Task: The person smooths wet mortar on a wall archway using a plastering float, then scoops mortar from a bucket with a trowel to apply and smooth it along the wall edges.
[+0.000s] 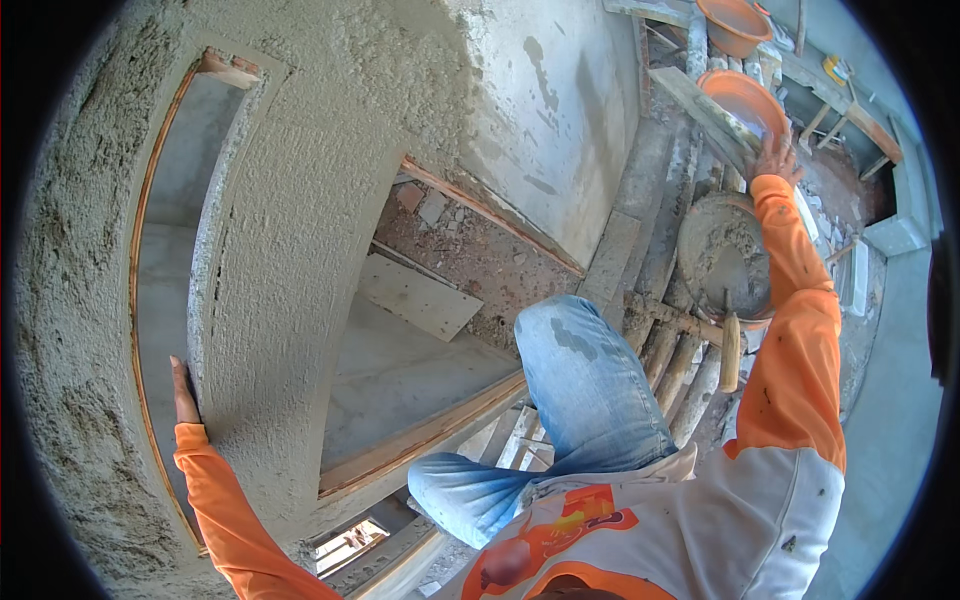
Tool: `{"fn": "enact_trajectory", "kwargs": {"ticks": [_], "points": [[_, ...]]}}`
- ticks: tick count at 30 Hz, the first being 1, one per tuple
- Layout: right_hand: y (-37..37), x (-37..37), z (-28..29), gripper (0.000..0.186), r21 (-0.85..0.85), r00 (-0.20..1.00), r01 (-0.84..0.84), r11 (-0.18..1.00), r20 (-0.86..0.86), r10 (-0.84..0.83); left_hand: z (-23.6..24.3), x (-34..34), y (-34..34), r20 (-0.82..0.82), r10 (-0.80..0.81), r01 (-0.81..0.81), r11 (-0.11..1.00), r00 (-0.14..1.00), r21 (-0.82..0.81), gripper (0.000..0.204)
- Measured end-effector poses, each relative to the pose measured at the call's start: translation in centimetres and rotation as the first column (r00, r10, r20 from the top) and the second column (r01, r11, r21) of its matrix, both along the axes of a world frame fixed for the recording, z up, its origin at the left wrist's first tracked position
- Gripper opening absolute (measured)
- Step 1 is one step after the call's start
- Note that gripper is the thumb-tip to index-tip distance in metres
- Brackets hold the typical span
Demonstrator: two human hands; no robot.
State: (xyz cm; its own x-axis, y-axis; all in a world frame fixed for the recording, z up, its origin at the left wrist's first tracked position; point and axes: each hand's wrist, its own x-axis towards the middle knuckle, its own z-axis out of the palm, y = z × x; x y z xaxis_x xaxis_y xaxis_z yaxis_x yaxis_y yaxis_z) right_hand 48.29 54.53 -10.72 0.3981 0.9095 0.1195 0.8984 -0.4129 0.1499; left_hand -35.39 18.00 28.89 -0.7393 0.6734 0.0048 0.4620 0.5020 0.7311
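My left hand point(185, 398) lies at the inner edge of a narrow opening point(180, 200) in the freshly plastered wall point(280, 200). One straightened finger shows there; the other fingers are partly hidden. Stretched out to the far right, my right hand point(776, 162) is closed at the near end of a wooden board point(705, 115), close against the rim of an orange basin point(750, 98). The board slants across the basin's left side. Nearer to me stands a round tub point(690, 245) of grey mortar, with a wooden-handled tool point(730, 355) leaning over its rim.
Round poles and planks point(612, 255) form the platform under my bent leg point(590, 370). A second orange basin point(738, 25) stands farther back. Beside me is a wood-edged wall opening point(430, 385), with rubble point(450, 225) beyond it. A white container point(855, 280) sits at the right.
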Motion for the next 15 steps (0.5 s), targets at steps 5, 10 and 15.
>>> {"fn": "enact_trajectory", "kwargs": {"ticks": [5,10,15], "points": [[4.2,10.7,-4.7,0.064,-0.167,0.915,-0.162,0.973,-0.393,0.085,-1.1,2.2,1.4,-0.014,0.022,-0.022,1.0,1.0,0.002,0.089],[2.6,4.1,-0.8,0.068,-0.082,0.914,-0.231,0.969,-0.358,0.188,0.4,3.5,0.8,-0.058,0.069,-0.071,0.997,0.996,-0.043,0.093],[3.1,0.2,11.5,0.063,0.468,0.81,-0.185,0.864,-0.426,0.404,0.3,2.0,0.5,-0.025,0.047,-0.049,0.995,0.999,-0.083,0.095]]}}
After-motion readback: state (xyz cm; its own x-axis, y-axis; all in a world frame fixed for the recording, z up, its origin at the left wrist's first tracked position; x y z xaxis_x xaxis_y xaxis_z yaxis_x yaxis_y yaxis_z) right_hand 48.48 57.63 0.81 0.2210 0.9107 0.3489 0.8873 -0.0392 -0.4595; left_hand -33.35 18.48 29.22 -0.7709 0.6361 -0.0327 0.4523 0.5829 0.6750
